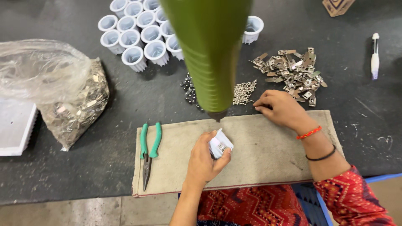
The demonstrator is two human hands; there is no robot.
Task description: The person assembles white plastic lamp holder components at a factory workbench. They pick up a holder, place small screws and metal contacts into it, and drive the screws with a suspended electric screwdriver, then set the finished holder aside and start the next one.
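A: What sits at the far left of the counter point(104, 167)?

B: A white block point(14, 127) at the edge, then a clear plastic bag point(63, 92) of small metal parts. Behind it stands a cluster of white ribbed cups point(138, 35).

A: And on the cloth?

B: Green-handled pliers point(148, 152) lie on the left end of the beige mat point(259, 155), jaws toward the person. Further right the left hand point(205, 161) is closed around a small white housing point(220, 144), held over the mat just below the tip of a hanging green tool point(209, 54).

A: The other hand?

B: The right hand point(282, 109) rests at the mat's far edge, fingers curled and pinched together beside a little heap of silver screws point(243, 92); whether it grips one I cannot tell. Dark screws point(189, 92) lie left of that heap, a pile of metal clips point(293, 73) behind the hand, and a white pen point(374, 56) far right.
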